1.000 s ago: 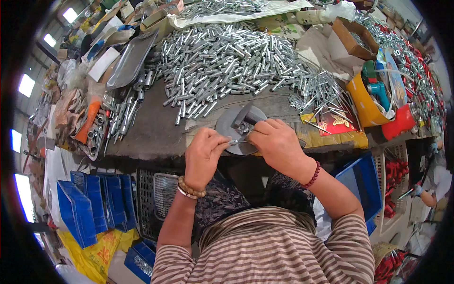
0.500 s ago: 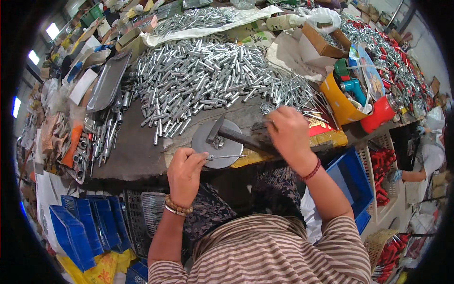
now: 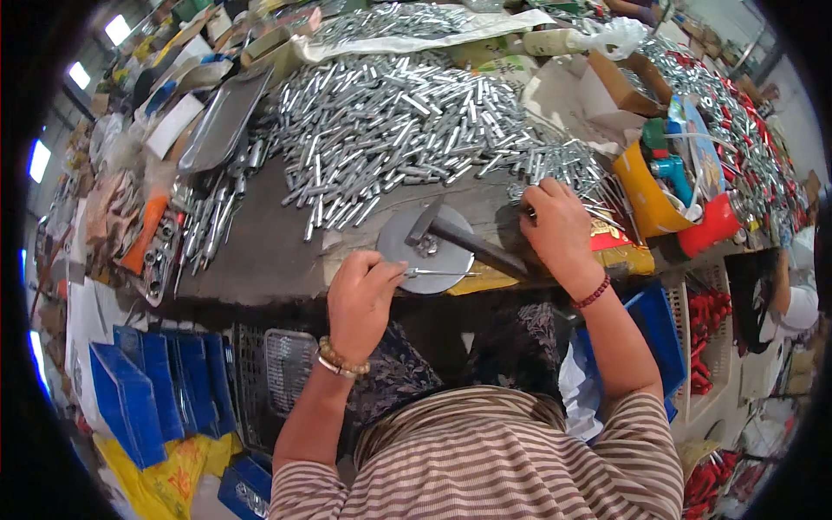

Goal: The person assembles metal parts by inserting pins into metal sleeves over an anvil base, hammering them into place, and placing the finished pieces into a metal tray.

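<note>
My left hand [image 3: 364,293] pinches the thick end of a slim metal rod [image 3: 446,274], which points right across the near edge of a round grey metal plate [image 3: 394,238]. On the plate rests the head of a hammer [image 3: 477,248], its dark handle slanting toward my right hand [image 3: 562,227]. A few small shiny pieces [image 3: 426,247] lie beside the hammer head. The right fingers are curled together above the bench, just short of some small metal bits [image 3: 516,191]; whatever they may hold is hidden.
A big heap of metal sleeves [image 3: 399,126] covers the bench's back. Long thin rods [image 3: 589,178] and a yellow container [image 3: 646,201] with a red bottle [image 3: 711,225] are at right. Sockets [image 3: 156,269] lie left. Blue bins [image 3: 130,394] stand below; another person [image 3: 793,295] is far right.
The whole view has shifted, so the bench appears farther right and higher. My right hand has moved slightly and its fingers curl nearer the small metal bits. The left hand keeps the rod over the plate.
</note>
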The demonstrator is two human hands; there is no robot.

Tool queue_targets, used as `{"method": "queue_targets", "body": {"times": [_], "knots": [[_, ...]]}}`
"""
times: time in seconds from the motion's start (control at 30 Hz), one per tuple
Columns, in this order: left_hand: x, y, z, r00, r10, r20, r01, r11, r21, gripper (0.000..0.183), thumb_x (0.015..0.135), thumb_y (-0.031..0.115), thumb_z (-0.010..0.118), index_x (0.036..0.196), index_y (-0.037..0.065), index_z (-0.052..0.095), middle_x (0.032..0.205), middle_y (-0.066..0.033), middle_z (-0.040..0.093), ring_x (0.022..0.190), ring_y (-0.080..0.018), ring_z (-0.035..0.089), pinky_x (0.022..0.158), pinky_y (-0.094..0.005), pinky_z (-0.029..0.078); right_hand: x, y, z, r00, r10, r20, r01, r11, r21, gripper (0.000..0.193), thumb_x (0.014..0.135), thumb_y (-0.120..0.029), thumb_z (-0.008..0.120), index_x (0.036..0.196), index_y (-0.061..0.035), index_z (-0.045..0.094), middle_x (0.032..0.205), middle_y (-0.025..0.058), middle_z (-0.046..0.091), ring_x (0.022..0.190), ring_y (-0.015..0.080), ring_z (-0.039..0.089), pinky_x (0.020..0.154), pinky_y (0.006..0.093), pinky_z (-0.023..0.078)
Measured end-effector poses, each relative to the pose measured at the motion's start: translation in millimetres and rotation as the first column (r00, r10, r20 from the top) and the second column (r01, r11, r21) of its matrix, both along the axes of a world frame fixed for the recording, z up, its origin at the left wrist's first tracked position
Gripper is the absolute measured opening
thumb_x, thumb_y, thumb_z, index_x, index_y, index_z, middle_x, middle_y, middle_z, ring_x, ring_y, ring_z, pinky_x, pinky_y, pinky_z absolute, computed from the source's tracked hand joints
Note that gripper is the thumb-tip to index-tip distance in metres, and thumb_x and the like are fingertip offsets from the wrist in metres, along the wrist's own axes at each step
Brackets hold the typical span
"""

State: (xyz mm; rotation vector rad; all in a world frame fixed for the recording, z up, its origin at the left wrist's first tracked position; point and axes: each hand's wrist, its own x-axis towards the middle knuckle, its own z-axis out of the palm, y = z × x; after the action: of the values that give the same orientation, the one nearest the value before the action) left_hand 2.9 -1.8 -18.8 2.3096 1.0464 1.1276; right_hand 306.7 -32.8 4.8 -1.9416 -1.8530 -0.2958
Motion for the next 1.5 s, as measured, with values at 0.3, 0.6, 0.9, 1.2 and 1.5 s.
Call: {"method": "queue_targets", "body": {"times": [0.3, 0.6, 0.9, 1.2, 1.5], "knots": [[-2.5, 1.6, -2.2, 1.0, -0.001, -0.02, 0.001, 1.0, 0.02, 0.022, 0.081, 0.0, 0.078, 0.103, 0.005, 0.076, 0.092, -0.01, 0.062, 0.082, -0.0278, 0.064, 0.071, -0.036, 0.052, -89.3, -15.7, 5.0, 0.689, 0.452, -0.566, -0.402, 0.889, 0.221, 0.02, 0.075, -0.004, 0.08, 0.093, -0.0044, 0.071, 0.097, 0.0102, 0.067, 0.085, 0.0317, 0.063, 0.073, 0.0432, 0.05], [-3.4, 1.8, -8.4, 1.0, 0.009, 0.015, -0.009, 0.999, 0.044, 0.021, 0.078, 0.007, 0.08, 0.099, 0.009, 0.075, 0.093, -0.0089, 0.062, 0.086, -0.0318, 0.063, 0.074, -0.043, 0.051, -113.7, -9.2, -17.8, 0.798, 0.456, -0.395, -0.365, 0.886, 0.286, 0.023, 0.071, -0.004, 0.083, 0.089, -0.0069, 0.068, 0.101, 0.0074, 0.067, 0.094, 0.0307, 0.062, 0.083, 0.0426, 0.046], [-3.7, 1.5, -8.5, 1.0, 0.002, 0.001, -0.002, 0.996, 0.09, 0.024, 0.08, 0.006, 0.08, 0.103, 0.01, 0.075, 0.093, -0.0088, 0.063, 0.084, -0.0288, 0.064, 0.07, -0.0384, 0.052, -114.0, -11.4, -15.8, 0.834, 0.453, -0.316, -0.388, 0.887, 0.25, 0.022, 0.072, -0.007, 0.082, 0.09, -0.0076, 0.069, 0.102, 0.0074, 0.067, 0.097, 0.03, 0.063, 0.087, 0.0432, 0.046], [-6.7, 3.2, -3.6, 0.999, -0.032, 0.004, 0.032, 0.999, -0.018, 0.022, 0.081, 0.004, 0.08, 0.102, 0.009, 0.076, 0.096, -0.0093, 0.063, 0.086, -0.029, 0.064, 0.073, -0.0381, 0.052, -72.9, -20.7, 14.4, 0.984, 0.168, -0.053, -0.166, 0.985, 0.044, 0.029, 0.08, -0.011, 0.076, 0.108, -0.0083, 0.071, 0.11, 0.0089, 0.067, 0.103, 0.0328, 0.064, 0.094, 0.0458, 0.048], [-8.3, 5.9, -1.7, 0.998, -0.065, -0.02, 0.064, 0.997, -0.049, 0.023, 0.083, -0.001, 0.077, 0.105, 0.007, 0.076, 0.095, -0.0099, 0.062, 0.087, -0.029, 0.065, 0.074, -0.0374, 0.053, -78.1, -61.7, 26.5, 0.895, 0.369, -0.25, -0.325, 0.924, 0.2, 0.038, 0.082, 0.001, 0.07, 0.118, -0.0129, 0.072, 0.101, 0.0084, 0.063, 0.07, 0.0274, 0.066, 0.06, 0.0386, 0.055]]}}
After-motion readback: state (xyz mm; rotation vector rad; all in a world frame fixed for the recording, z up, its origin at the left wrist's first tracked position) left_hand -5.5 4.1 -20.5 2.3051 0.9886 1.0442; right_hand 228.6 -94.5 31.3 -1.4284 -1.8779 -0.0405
